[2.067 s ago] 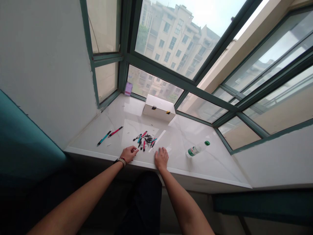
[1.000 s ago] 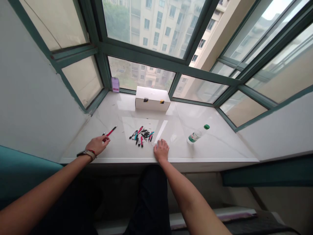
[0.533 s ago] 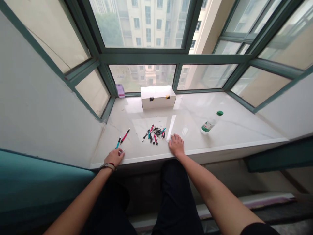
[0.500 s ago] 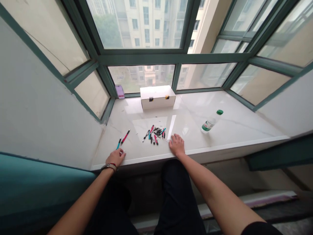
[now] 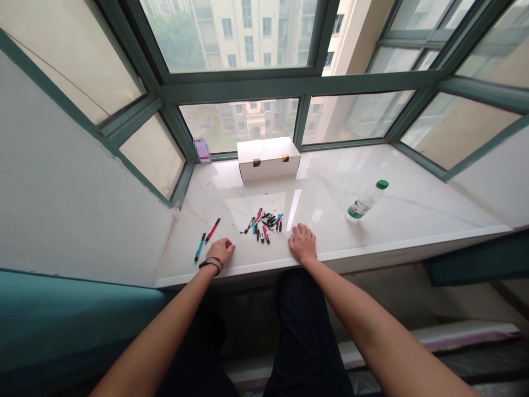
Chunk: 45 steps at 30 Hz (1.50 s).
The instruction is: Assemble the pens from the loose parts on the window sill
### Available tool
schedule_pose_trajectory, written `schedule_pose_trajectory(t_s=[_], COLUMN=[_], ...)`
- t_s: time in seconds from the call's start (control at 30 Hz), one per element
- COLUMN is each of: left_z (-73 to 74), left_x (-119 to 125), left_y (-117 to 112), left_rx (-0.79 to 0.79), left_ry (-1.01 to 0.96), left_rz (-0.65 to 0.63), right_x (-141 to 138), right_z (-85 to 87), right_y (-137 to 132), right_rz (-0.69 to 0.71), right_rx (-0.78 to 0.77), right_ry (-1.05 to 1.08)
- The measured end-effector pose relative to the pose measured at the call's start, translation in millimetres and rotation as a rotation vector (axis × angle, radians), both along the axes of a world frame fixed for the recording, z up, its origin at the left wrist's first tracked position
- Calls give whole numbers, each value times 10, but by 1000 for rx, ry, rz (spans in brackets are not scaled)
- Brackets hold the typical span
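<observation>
My left hand [image 5: 221, 251], a watch and red band at its wrist, is just above the front of the white sill. Its fingers are loosely bent, thumb and fingertips a little apart, with nothing visible between them. To its left lie a blue-and-black pen [image 5: 200, 246] and a red-and-black pen [image 5: 213, 229], side by side and slanted. My right hand [image 5: 303, 242] rests flat on the sill, fingers spread. Left of that hand is a jumbled pile of pen parts [image 5: 264, 225], black, red, blue and silver, including several small pieces.
A white box [image 5: 269, 165] with dark and yellow tabs stands by the window. A clear bottle with a green cap [image 5: 363, 204] stands at the right. A blurred purple item [image 5: 202, 150] leans in the left corner. The sill's front edge [image 5: 372, 245] runs before my knees.
My left hand has moved right, away from the blue-and-black pen, which now shows in full. My right hand stays in place. The view has shifted slightly.
</observation>
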State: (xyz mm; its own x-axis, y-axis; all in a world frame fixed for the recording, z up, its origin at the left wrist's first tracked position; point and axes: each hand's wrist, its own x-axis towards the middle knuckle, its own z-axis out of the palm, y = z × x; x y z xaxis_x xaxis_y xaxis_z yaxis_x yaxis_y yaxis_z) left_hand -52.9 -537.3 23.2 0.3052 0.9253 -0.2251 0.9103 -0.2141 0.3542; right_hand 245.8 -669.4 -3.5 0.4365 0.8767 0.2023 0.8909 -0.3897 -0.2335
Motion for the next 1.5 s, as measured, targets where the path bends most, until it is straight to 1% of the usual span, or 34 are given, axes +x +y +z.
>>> schedule_pose_trajectory(t_s=[0.1, 0.2, 0.3, 0.37, 0.43, 0.5, 0.57, 0.63, 0.73, 0.77, 0.8, 0.87, 1.0, 1.1, 1.2, 1.37, 1.4, 1.43, 1.5], left_z=[-7, -26, -58, -80, -98, -108, -103, -83, -33, -15, 2, 33, 82, 111, 130, 172, 187, 205, 249], left_x=[275, 499, 656, 690, 637, 485, 251, -19, -380, -469, -540, -632, -664, -621, -571, -546, -542, -535, -497], left_y=[-44, -53, -57, -76, -98, -96, -44, 58, 254, 313, 364, 436, 472, 463, 460, 410, 382, 347, 259], left_rx=[-2, 1, 29, 51, 69, 97, 150, 226, 395, 424, 425, 361, 183, 92, 41, 25, 10, -25, -137], left_ry=[-56, -107, -155, -197, -250, -284, -284, -267, -160, -109, -62, 18, 133, 146, 123, 76, 33, -45, -263], left_rz=[19, 14, 9, 6, -20, -50, -35, 25, 96, 117, 131, 137, 128, 167, 231, 295, 327, 388, 562], right_x=[1, 3, 5, 7, 10, 11, 12, 11, 10, 10, 10, 9, 7, 5, 7, 4, 0, -4, -9], right_z=[17, 34, 41, 35, 23, 11, 3, 2, 9, 12, 15, 23, 38, 40, 31, 19, 17, 14, 8], right_y=[-1, -3, -7, -10, -11, -9, -5, -2, -6, -9, -13, -22, -33, -34, -31, -33, -33, -32, -28], right_rz=[2, -1, 3, 9, 11, 11, 11, 11, 18, 18, 18, 13, 9, 8, 6, 9, 8, 7, 9], right_rx=[-3, -8, -3, 14, 31, 41, 44, 46, 52, 55, 57, 62, 66, 63, 59, 58, 59, 60, 60], right_ry=[9, 22, 29, 25, 20, 15, 15, 18, 26, 28, 31, 35, 35, 33, 33, 27, 25, 23, 19])
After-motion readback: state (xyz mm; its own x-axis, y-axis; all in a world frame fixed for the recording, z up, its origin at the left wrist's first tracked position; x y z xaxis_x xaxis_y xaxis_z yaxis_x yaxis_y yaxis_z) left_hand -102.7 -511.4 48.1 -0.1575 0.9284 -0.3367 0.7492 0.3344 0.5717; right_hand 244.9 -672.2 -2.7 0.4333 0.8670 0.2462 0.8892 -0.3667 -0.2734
